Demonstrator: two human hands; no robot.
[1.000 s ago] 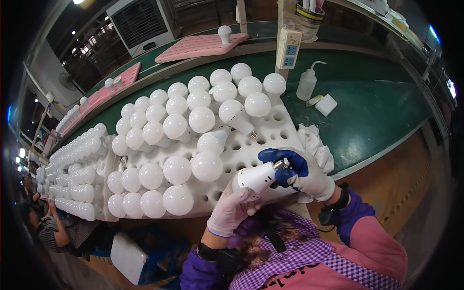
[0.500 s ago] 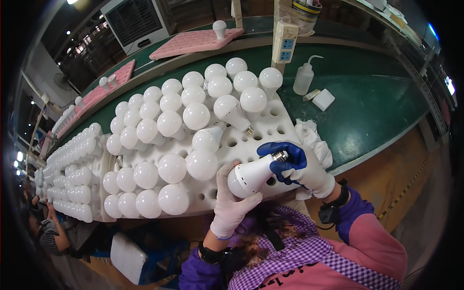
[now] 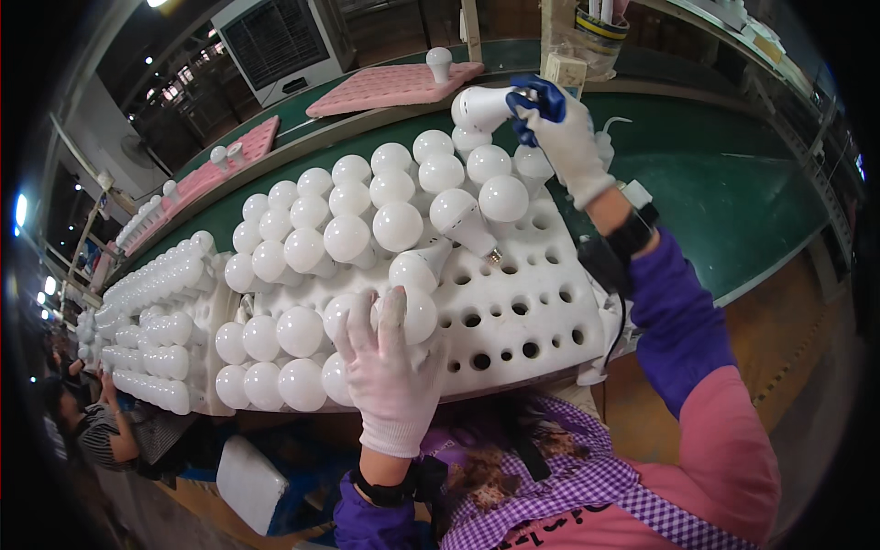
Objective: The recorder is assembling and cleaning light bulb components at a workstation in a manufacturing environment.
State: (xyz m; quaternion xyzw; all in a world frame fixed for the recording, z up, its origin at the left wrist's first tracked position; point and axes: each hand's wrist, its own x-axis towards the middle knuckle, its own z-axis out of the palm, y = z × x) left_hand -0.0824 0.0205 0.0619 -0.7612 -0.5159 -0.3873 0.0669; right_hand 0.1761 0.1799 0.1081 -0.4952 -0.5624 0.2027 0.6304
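My right hand (image 3: 566, 147), in a white glove with blue fingertips, reaches far forward. It grips a white LED light bulb (image 3: 484, 109) by its metal screw base. The bulb lies sideways in the air, its round end pointing left, above the far end of the bulb rows. My left hand (image 3: 392, 390), gloved in white, rests with fingers spread on bulbs (image 3: 420, 316) in the near rows, partly hiding them. Those bulbs stand in a white foam tray (image 3: 502, 330) with rows of holes. Two bulbs (image 3: 461, 218) (image 3: 414, 271) lie tilted on the tray.
Further foam trays of bulbs (image 3: 165, 275) continue left. Pink foam trays (image 3: 394, 89) lie beyond a rail, one bearing a single bulb (image 3: 440, 64). A squeeze bottle (image 3: 605, 145) stands on the green table (image 3: 697, 202), partly behind my right arm. Another person (image 3: 101, 426) sits at far left.
My right hand has carried the bulb forward from the near edge to the far side. My left hand has let go of that bulb and moved left onto the standing bulbs.
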